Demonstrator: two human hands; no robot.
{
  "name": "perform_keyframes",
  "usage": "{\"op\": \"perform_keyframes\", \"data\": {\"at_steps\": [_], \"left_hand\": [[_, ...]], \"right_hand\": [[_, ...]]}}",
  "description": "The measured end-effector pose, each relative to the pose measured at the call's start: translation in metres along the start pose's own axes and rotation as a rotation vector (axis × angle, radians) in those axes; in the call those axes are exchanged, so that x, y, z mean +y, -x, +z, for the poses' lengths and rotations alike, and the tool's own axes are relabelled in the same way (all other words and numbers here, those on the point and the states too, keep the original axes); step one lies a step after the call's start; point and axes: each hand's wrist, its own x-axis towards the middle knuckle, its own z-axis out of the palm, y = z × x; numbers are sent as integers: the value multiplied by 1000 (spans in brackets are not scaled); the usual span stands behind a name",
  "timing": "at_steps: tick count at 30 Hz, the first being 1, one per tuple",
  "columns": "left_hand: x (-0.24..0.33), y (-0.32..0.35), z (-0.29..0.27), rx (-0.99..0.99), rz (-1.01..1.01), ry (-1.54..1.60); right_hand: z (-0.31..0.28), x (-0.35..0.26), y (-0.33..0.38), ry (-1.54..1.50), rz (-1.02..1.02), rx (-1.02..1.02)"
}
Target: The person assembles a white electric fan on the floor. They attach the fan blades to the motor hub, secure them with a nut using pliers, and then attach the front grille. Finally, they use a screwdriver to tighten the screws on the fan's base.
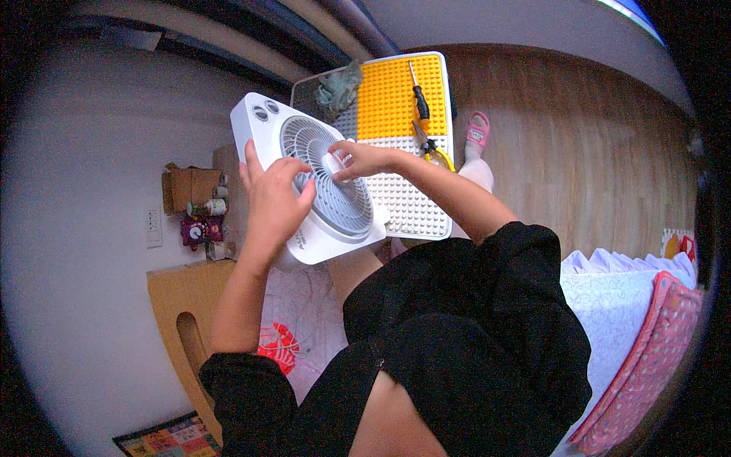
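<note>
A white box fan [304, 179] with a round grey grille rests tilted on my lap. My left hand [272, 196] lies on the left side of the grille, fingers curled over its rim. My right hand [359, 158] pinches the small white hub at the grille's centre. Beyond the fan lies a studded mat [403, 114], yellow at the far end and white nearer me. On the mat sit a black-handled screwdriver [418, 97] and yellow-handled pliers [431, 147].
A crumpled green cloth [339, 87] lies at the mat's far left corner. A cardboard box [189, 186] with small jars stands by the wall at left. A wooden piece [183, 305] is at lower left, and a pink-edged bed cover [647, 335] at right.
</note>
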Motion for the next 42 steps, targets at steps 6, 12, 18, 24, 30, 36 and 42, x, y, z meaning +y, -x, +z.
{"op": "perform_keyframes", "data": {"at_steps": [6, 12, 18, 24, 30, 36, 42], "left_hand": [[2, -6, 2, 22, -4, 45], [-4, 3, 5, 149, -9, 108], [-5, -4, 6, 142, 40, 108], [-9, -1, 6, 131, 17, 121], [-7, -2, 8, 158, 6, 120], [-42, 11, 7, 589, -171, 982], [-64, 67, 8, 608, -618, 1330]], "right_hand": [[11, 71, -5, 75, 67, 253], [40, 48, 38, -456, 244, 457], [62, 94, 29, -220, 50, 520], [67, 59, 44, -695, 245, 289], [58, 59, 52, -646, 228, 502], [67, 37, 72, -439, 30, 593], [65, -51, 113, -147, -158, 585]]}}
